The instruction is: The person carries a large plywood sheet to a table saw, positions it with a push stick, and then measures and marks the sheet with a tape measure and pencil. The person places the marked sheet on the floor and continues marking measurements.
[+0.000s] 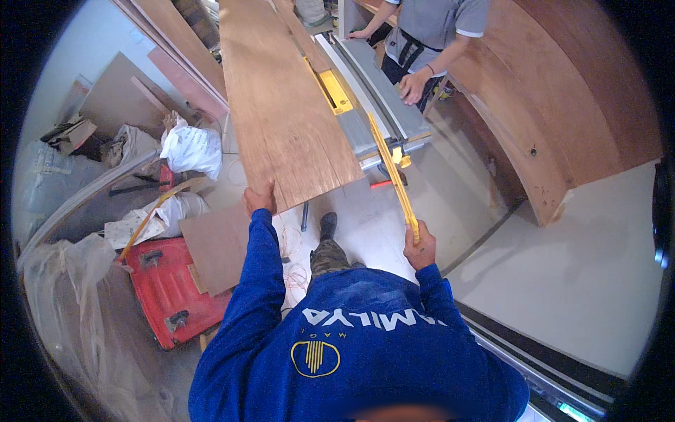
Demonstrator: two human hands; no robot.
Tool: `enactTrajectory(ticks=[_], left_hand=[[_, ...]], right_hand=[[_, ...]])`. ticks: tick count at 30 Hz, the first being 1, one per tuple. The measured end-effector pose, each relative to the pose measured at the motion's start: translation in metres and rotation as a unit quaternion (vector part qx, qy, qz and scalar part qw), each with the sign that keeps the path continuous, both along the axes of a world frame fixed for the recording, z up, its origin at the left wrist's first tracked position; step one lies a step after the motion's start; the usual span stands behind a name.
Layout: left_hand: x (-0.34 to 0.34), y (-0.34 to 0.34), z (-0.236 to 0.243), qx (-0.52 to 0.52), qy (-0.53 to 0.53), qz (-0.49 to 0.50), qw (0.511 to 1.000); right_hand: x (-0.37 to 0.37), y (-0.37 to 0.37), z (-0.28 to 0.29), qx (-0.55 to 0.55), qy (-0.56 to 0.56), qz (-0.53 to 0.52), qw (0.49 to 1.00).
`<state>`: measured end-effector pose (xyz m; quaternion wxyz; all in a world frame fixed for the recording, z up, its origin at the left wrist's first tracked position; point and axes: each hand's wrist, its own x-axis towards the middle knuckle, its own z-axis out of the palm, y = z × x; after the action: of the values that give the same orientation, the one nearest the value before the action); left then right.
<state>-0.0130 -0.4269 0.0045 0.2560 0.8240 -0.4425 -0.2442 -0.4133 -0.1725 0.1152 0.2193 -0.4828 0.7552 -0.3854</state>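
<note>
My left hand [259, 197] grips the near left corner of a long plywood board [281, 105], which lies across a grey table saw [357, 141] with a yellow insert [337, 91]. My right hand [420, 245] is closed on the near end of a long, slim yellow stick [397, 179], like a folded ruler. The stick's far end reaches the saw's near edge beside the grey fence [373, 84]. The saw blade is not visible.
A co-worker [436, 35] stands behind the saw, both hands on its far side. Curved plywood panels [562, 105] stand at right. On the left are white sacks [190, 148], plastic sheeting [63, 295], loose boards and a red wheeled piece [155, 295]. Thin cables lie near my boot.
</note>
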Motion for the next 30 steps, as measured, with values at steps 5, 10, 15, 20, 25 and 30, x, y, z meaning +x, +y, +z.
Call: enactTrajectory(ticks=[5, 10, 15, 20, 25, 30], left_hand=[[-0.017, 0.069, -0.002, -0.011, -0.098, 0.000, 0.995], [-0.046, 0.156, 0.014, -0.050, 0.014, 0.064, 0.997], [-0.056, 0.239, 0.016, -0.103, 0.137, 0.067, 0.983], [-0.063, 0.316, 0.014, -0.011, 0.058, 0.096, 0.994], [-0.072, 0.408, 0.016, -0.005, 0.083, 0.092, 0.992], [-0.077, 0.497, 0.002, -0.038, 0.146, 0.110, 0.982]], right_hand=[[-0.006, 0.049, -0.018, -0.016, 0.018, -0.006, 1.000], [-0.019, 0.077, -0.022, -0.066, -0.008, 0.017, 0.998], [-0.035, 0.076, -0.013, -0.060, 0.017, 0.056, 0.996], [-0.037, 0.061, -0.011, -0.064, 0.041, 0.103, 0.992], [-0.029, 0.056, -0.030, -0.060, 0.033, 0.168, 0.983], [-0.012, 0.060, -0.052, -0.027, 0.043, 0.207, 0.977]])
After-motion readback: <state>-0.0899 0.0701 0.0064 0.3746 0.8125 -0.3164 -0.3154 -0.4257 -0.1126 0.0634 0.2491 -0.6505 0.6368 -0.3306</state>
